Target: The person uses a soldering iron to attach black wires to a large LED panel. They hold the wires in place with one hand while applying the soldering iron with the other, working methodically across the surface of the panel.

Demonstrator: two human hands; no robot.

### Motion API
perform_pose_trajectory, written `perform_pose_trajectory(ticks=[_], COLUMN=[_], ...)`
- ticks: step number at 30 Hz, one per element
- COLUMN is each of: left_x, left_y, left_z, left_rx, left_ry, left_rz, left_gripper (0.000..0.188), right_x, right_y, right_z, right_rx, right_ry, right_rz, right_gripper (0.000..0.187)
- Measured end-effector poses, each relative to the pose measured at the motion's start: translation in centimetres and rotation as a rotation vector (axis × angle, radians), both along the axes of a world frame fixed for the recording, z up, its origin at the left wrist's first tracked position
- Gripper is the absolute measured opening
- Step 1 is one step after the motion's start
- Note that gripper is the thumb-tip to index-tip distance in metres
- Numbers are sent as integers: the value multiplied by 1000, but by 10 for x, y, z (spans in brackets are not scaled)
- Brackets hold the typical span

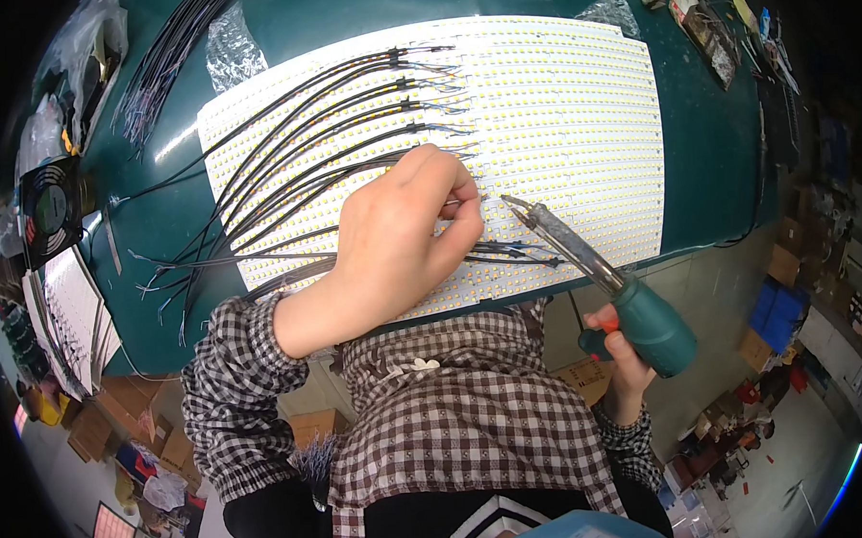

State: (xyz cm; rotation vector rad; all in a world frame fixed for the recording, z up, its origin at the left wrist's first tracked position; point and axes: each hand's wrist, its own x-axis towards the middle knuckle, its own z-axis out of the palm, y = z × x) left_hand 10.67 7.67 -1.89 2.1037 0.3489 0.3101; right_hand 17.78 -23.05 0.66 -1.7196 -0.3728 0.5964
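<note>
My left hand (403, 234) is closed in a pinch over the middle of a white LED board panel (569, 119), on the thin end of a black cable. My right hand (627, 361) grips a soldering iron (660, 326) with a green handle, and its metal tip reaches close to my left fingertips above the panel. Several black cables (322, 96) lie across the panel's left half, their thin coloured wire ends along its middle. A few loose cables (517, 254) lie under and beside my left hand.
The green table (705, 161) carries the panel. A bundle of cables (167, 64) and clear plastic wrap (234, 47) lie at the back left. A small black fan (51, 211) stands at the left edge. A worn box (704, 31) is at the back right.
</note>
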Motion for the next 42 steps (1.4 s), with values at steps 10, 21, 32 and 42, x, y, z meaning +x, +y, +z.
perform_pose_trajectory(ticks=[10, 21, 32, 42], left_x=[0, 0, 0, 0], left_y=[-1, 0, 1, 0], left_z=[-7, -8, -6, -7], left_rx=[92, 76, 83, 82], left_ry=[-33, -19, -14, -17], left_rz=[-6, -14, -18, -17], left_gripper=[16, 16, 16, 15], right_x=[-1, -1, 3, -5], right_y=[0, 2, -2, 6], right_z=[-1, -5, -4, -7], right_rx=[-82, -113, -220, -136], right_ry=[-43, -119, -215, -165], right_rz=[-1, 47, 162, 7], right_gripper=[28, 33, 43, 33])
